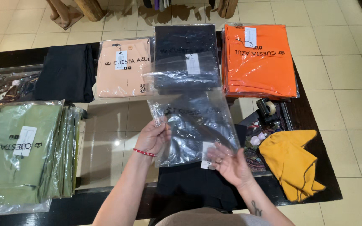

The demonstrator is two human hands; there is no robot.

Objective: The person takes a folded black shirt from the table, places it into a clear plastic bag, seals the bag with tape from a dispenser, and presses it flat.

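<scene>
Partly hidden under a clear plastic bag (197, 125), a black garment (193, 188) lies on the bench (105, 125) at six o'clock, its lower edge cut off by my body. My left hand (153, 137) pinches the bag's left edge, fingers (163, 125) clenched on the plastic. My right hand (230, 164) lies flat with fingers spread under the bag's lower right corner, touching it; whether it grips I cannot tell. The bag looks empty, though glare makes that hard to judge.

At twelve o'clock a stack of bagged black garments (186, 56) sits beneath the bag's top edge. At one o'clock lies a stack of bagged orange garments (259, 60); at eleven, a bagged peach garment (124, 69) and beside it a loose black cloth (65, 73). At nine o'clock a pile of bagged green garments (19, 152) runs off the left edge. At ten o'clock a bag of small items (9, 86) is too blurred to identify. At three o'clock sit a tape dispenser (267, 109), a mustard-yellow cloth (292, 161), and small trinkets (256, 138) I cannot make out.
</scene>
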